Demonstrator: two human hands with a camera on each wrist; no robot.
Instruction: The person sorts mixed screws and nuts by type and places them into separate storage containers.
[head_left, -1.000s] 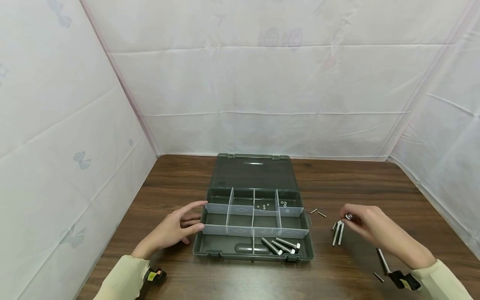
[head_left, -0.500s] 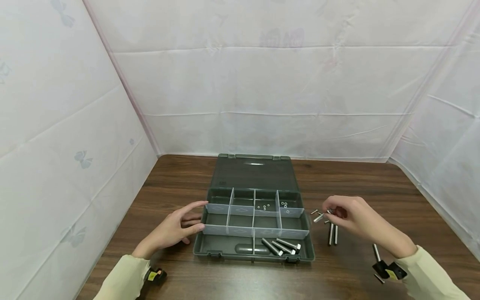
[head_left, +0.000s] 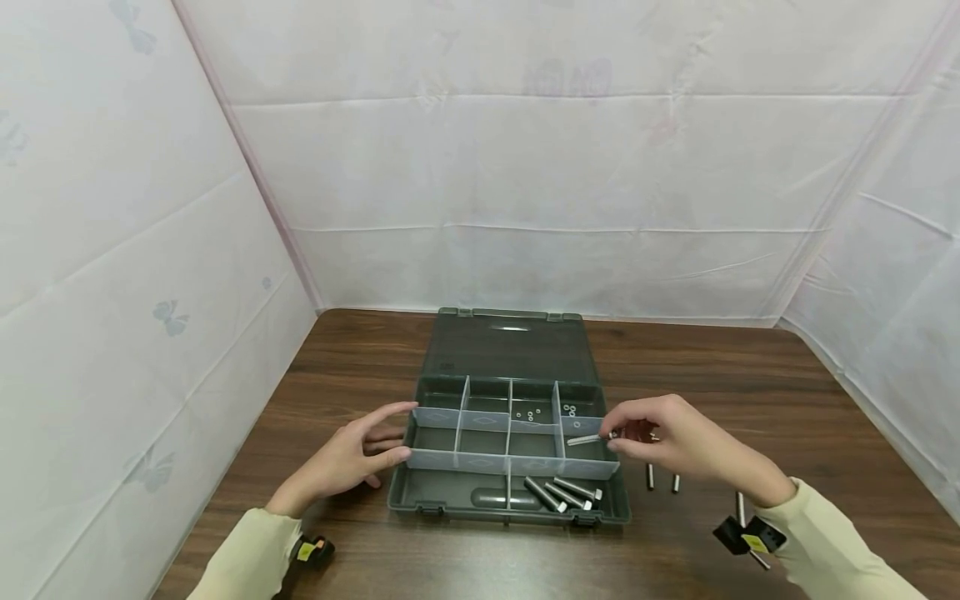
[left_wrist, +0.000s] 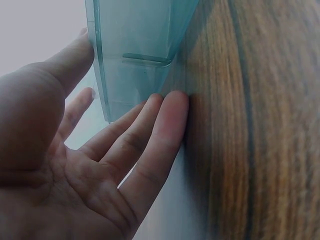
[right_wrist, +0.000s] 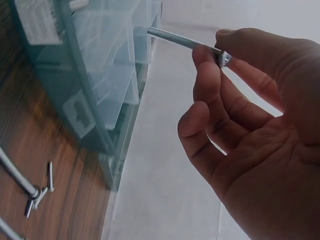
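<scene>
Pinching a bolt (head_left: 587, 438) by its head, the right hand (head_left: 670, 435) holds it over the organizer box's (head_left: 450, 498) right-hand compartments, while the left hand (head_left: 347, 459) rests open-fingered against the box's left wall.

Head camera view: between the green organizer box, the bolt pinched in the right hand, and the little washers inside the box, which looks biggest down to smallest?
1. Green organizer box
2. Bolt, held by the right hand
3. Washers
</scene>
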